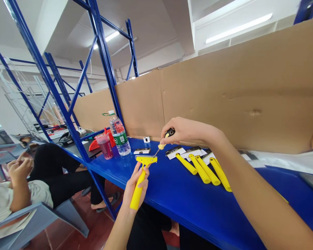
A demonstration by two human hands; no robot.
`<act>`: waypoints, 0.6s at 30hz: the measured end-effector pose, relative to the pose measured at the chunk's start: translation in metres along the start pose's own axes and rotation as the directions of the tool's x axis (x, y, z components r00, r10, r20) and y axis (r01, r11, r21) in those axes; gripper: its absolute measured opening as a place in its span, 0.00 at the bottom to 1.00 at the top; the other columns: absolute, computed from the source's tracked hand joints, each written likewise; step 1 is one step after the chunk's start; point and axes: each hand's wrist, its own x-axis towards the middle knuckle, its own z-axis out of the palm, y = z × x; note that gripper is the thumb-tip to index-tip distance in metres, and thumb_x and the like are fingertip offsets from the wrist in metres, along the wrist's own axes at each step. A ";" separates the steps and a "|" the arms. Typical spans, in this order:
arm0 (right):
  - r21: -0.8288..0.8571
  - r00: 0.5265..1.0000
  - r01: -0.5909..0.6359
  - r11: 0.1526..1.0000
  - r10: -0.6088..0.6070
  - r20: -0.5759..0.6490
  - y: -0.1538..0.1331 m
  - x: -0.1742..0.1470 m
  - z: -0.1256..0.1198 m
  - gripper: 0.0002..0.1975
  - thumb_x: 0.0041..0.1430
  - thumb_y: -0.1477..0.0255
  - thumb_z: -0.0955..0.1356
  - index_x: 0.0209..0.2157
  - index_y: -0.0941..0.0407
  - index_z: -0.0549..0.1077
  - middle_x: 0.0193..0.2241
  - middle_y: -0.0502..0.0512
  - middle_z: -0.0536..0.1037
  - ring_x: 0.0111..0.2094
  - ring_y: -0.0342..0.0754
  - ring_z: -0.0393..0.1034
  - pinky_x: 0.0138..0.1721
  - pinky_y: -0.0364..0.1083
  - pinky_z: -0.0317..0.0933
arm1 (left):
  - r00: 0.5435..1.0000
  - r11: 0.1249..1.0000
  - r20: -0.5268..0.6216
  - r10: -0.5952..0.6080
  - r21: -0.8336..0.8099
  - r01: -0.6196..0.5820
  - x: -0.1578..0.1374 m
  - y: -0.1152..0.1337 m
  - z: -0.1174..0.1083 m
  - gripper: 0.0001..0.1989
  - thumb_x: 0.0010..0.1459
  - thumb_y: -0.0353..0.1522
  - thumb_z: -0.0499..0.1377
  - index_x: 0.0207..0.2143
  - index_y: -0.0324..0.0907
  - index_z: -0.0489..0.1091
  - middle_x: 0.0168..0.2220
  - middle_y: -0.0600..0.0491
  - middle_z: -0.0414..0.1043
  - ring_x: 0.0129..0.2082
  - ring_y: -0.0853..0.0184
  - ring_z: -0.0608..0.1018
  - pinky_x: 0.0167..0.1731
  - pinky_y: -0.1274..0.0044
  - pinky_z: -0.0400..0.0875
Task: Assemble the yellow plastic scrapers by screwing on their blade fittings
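Yellow, the scraper (137, 192) is slanting upward in our left hand (129, 190), which is clasping it just below the head (147, 160); it is reaching over the near edge of the blue table (169, 189). Above it, our right hand (181, 127) is gripping a screwdriver (161, 146), whose tip (155, 155) seems to be meeting the right end of the head. We are judging this piece partly assembled: the head is already sitting on the handle (136, 200), while its fastening is apparently going on. Toward the middle of the surface, at least four loose yellow handles (200, 170) are lying in a row, no heads showing on them, so we are counting those as left to do. Behind them, printed cards (175, 152) are lying near the rear edge, and a small white device (146, 139) is sitting to their left. Toward the left end, a water bottle (120, 135) and a cup of red drink (104, 146) are standing. Beyond that end, a co-worker (39, 195) is sitting; behind the rear edge, a cardboard panel (224, 90) is rising.
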 end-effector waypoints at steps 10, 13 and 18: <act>-0.016 0.999 0.028 0.999 -0.028 0.024 0.003 0.006 0.011 0.18 0.65 0.53 0.77 0.38 0.54 0.89 0.31 0.56 0.84 0.31 0.49 0.74 0.34 0.49 0.61 | 0.997 0.999 0.074 -0.022 0.031 0.020 0.000 0.003 0.000 0.31 0.79 0.22 0.49 0.78 0.51 0.60 0.70 0.36 0.70 0.40 0.75 0.85 0.19 0.92 0.67; -0.034 0.999 0.041 0.999 -0.041 0.021 0.007 0.008 0.013 0.19 0.65 0.52 0.77 0.38 0.54 0.89 0.29 0.55 0.83 0.31 0.49 0.74 0.35 0.49 0.62 | 0.996 0.999 0.079 -0.029 0.019 0.028 0.000 0.002 0.000 0.31 0.79 0.22 0.49 0.78 0.52 0.60 0.71 0.36 0.70 0.41 0.75 0.85 0.20 0.92 0.66; -0.076 0.998 0.063 0.995 -0.064 -0.013 0.011 0.009 0.014 0.21 0.65 0.49 0.76 0.37 0.53 0.89 0.28 0.54 0.81 0.30 0.48 0.71 0.36 0.49 0.61 | 0.996 0.999 0.084 -0.035 0.026 0.033 0.001 0.003 -0.001 0.31 0.79 0.22 0.50 0.77 0.54 0.60 0.72 0.37 0.69 0.41 0.74 0.86 0.20 0.92 0.66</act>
